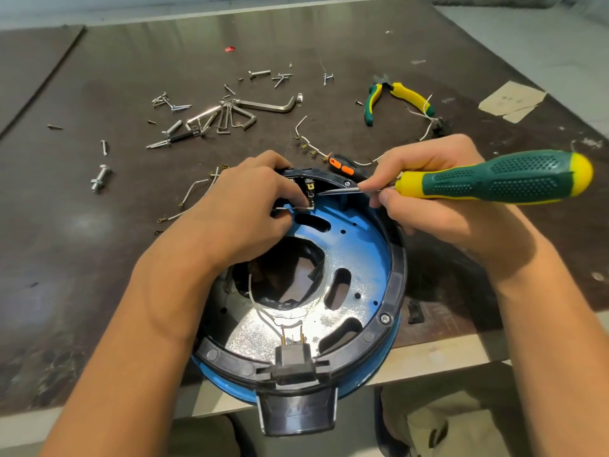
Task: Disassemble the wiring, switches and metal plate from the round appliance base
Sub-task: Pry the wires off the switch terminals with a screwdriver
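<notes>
The round appliance base [393,278], blue with a black rim, lies at the table's near edge. Inside it sits the metal plate [354,258] with slots and a large centre hole. My left hand [244,206] reaches into the far side and pinches a white wire [296,208] that runs to a small switch [309,189] under the rim. My right hand [438,196] grips a green and yellow screwdriver [494,179], its tip against that switch. At the near rim a black power socket [293,361] carries two terminals with thin wires.
Loose screws, bolts and hex keys [230,113] are scattered behind the base. Green and yellow pliers [395,97] lie at the back right beside cut wires. An orange and black tool [342,164] rests just beyond the rim. Cardboard scrap [510,100] sits far right.
</notes>
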### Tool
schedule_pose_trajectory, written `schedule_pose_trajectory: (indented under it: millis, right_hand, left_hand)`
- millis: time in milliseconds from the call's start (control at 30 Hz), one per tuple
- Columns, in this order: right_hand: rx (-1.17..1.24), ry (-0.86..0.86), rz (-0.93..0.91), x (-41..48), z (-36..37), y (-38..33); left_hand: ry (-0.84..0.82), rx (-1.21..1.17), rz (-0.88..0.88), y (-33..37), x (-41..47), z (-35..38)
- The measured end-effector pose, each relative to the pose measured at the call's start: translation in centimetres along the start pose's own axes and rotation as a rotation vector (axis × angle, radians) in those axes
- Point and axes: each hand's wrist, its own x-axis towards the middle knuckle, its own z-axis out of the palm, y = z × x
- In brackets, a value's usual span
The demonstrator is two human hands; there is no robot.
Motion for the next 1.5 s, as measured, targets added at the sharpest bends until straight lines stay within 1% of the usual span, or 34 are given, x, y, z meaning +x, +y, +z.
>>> schedule_pose_trajectory:
  millis: [67, 133, 367, 467, 600, 667, 767, 900, 1033, 1233, 1333, 1500]
  right_hand:
    - [0.019, -0.003, 0.048, 0.1, 0.1, 0.2]
    - [0.001, -0.01, 0.055, 0.2, 0.2, 0.4]
    - [-0.041, -0.057, -0.014, 0.5, 0.1, 1.1]
    - [-0.067, -0.055, 0.003, 0.6, 0.1, 1.2]
    - [-0.224, -0.002, 0.026, 1.1, 0.6, 1.2]
    - [-0.26, 0.021, 0.055, 1.4, 0.9, 1.0]
    - [-0.242, 0.04, 0.106, 1.4, 1.2, 0.6]
    - [0.015, 0.13, 0.156, 1.3, 1.9, -0.1]
    - [0.118, 0.203, 0.194, 1.6, 2.7, -0.6]
    - [0.292, 0.313, 0.315, 2.2, 3.2, -0.6]
    - [0.256, 0.288, 0.266, 2.1, 3.1, -0.3]
    - [0.054, 0.15, 0.167, 1.5, 2.4, -0.3]
  left_hand:
    - [-0.002, -0.005, -0.001, 0.0, 0.0, 0.0]
    - [-0.003, -0.006, 0.001, 0.1, 0.0, 0.0]
    - [-0.009, -0.002, -0.005, 0.1, 0.0, 0.0]
    - [-0.005, 0.0, -0.005, 0.1, 0.0, 0.1]
    - [-0.001, 0.006, -0.001, 0.0, 0.0, 0.0]
    - [-0.003, 0.006, -0.001, 0.0, 0.0, 0.0]
    - [-0.004, -0.004, -0.005, 0.0, 0.0, 0.0]
    - [0.005, -0.029, -0.014, 0.0, 0.1, 0.0]
    - [0.005, -0.033, -0.005, 0.0, 0.1, 0.0]
    - [0.017, -0.031, 0.01, 0.0, 0.2, 0.0]
    - [0.015, -0.026, -0.001, 0.0, 0.4, 0.0]
    - [0.024, -0.036, -0.011, 0.0, 0.5, 0.0]
